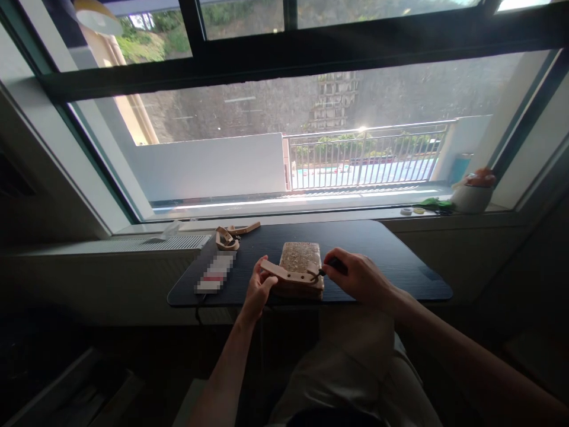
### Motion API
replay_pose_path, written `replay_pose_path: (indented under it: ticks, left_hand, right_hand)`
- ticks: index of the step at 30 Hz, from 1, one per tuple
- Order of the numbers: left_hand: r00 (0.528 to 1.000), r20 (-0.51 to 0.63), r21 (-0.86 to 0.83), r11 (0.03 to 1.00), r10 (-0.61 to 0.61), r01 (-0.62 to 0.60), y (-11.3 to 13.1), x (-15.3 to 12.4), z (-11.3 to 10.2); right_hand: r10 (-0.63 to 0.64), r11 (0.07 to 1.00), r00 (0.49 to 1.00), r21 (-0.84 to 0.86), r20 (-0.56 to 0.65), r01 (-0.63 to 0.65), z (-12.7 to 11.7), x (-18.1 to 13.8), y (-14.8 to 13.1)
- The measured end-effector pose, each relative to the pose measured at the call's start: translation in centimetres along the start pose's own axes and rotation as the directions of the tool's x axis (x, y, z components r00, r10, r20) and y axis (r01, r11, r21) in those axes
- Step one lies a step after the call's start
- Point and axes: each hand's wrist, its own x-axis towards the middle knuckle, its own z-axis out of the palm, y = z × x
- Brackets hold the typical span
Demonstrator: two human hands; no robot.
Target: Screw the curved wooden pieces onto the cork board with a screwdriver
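A tan leather strap piece (288,273) lies across a brownish block (301,259) on the dark desk (391,255). My left hand (259,290) pinches the strap's left end, fingers closed on it. My right hand (359,276) is closed round a small dark tool (334,265) whose tip touches the strap's right end. More tan leather pieces (231,235) lie at the desk's back left.
A blurred flat item (215,274) lies on the desk's left side. The window sill behind carries a white pot (471,194), green thread (433,204) and small rings (411,210). A radiator grille (155,243) runs to the left. My lap is below the desk.
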Motion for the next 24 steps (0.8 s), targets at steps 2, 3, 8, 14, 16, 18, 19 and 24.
replay_pose_path:
  ticks: [2, 3, 8, 14, 16, 18, 19, 24]
  left_hand:
    - [0.996, 0.083, 0.051, 0.999, -0.020, 0.015, 0.0, -1.3, 0.9]
    - [0.992, 0.124, 0.065, 0.998, -0.024, 0.016, 0.0, -1.7, 1.3]
    - [0.985, 0.144, 0.186, 0.975, 0.098, -0.124, 0.1, -1.7, 2.8]
    - [0.980, 0.184, 0.324, 0.936, 0.081, -0.138, -0.2, -1.2, 3.2]
    - [0.977, 0.180, 0.367, 0.915, 0.110, -0.171, -0.5, -1.0, 3.1]
    - [0.970, 0.190, 0.384, 0.898, 0.154, -0.217, -0.9, -0.8, 2.9]
    - [0.964, 0.199, 0.384, 0.891, 0.175, -0.241, -1.1, -0.7, 2.8]
    - [0.957, 0.218, 0.350, 0.899, 0.193, -0.262, -1.4, -0.4, 2.6]
  right_hand:
    - [0.016, 1.000, 1.000, 0.026, 0.011, -0.016, -1.0, -0.3, 0.0]
    - [0.023, 0.999, 1.000, 0.043, 0.004, -0.023, -1.4, -0.3, -0.2]
    - [-0.067, 0.991, 0.998, -0.116, 0.017, 0.069, -2.2, 1.6, -1.3]
    - [-0.097, 0.948, 0.984, -0.289, 0.148, 0.137, -0.6, 3.8, -0.8]
    - [-0.109, 0.945, 0.981, -0.291, 0.160, 0.152, -0.1, 4.0, -0.6]
    - [-0.118, 0.944, 0.978, -0.288, 0.169, 0.164, 0.2, 4.1, -0.6]
    - [-0.119, 0.943, 0.977, -0.289, 0.174, 0.167, 0.4, 4.1, -0.6]
    - [-0.126, 0.930, 0.965, -0.310, 0.228, 0.195, 0.5, 4.5, -0.9]
